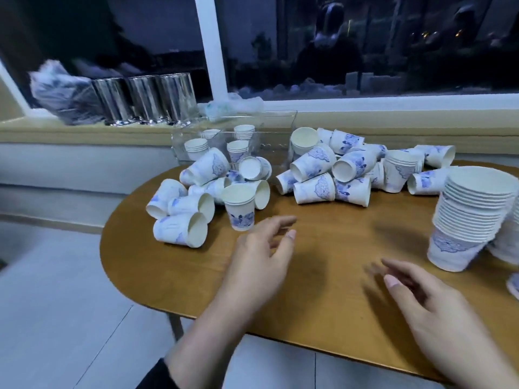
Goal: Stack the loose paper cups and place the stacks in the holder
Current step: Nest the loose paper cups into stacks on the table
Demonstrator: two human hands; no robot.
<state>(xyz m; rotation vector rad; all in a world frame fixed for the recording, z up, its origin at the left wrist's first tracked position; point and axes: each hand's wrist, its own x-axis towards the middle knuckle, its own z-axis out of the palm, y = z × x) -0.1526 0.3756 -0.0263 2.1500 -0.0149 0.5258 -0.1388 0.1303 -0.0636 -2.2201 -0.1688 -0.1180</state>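
Currently both hands hover empty over a wooden table (pixel 323 276), fingers loosely spread, holding nothing. The left hand (pixel 261 256) reaches forward and slightly left, its fingertips close to a short stack (pixel 239 207) of cups standing upright, mouth up, just ahead of it. That stack is the nearest thing to either hand, and the left hand is plainly the nearer one. Its long axis is vertical, so a grasp from the side or over the rim looks likely.

The right hand (pixel 429 301) sits lower and nearer the viewer, fingers extended and blurred, pointing toward the middle of the table. Off to its right, near the table's edge, stands a tall stack (pixel 471 217) of many cups, upright and leaning a little.

Loose cups lie in two piles farther back. A left pile (pixel 185 209) lies mostly on its side, mouths facing the viewer and right, touching the short stack. A right pile (pixel 342 169) lies jumbled, well beyond both hands.

Behind the piles, at the table's far edge against the window ledge, is the clear holder (pixel 278 122). A few short stacks already stand inside its left part. From the hands it lies straight ahead, beyond the piles.

Shiny metal cylinders (pixel 146 99) stand on the ledge to the left.
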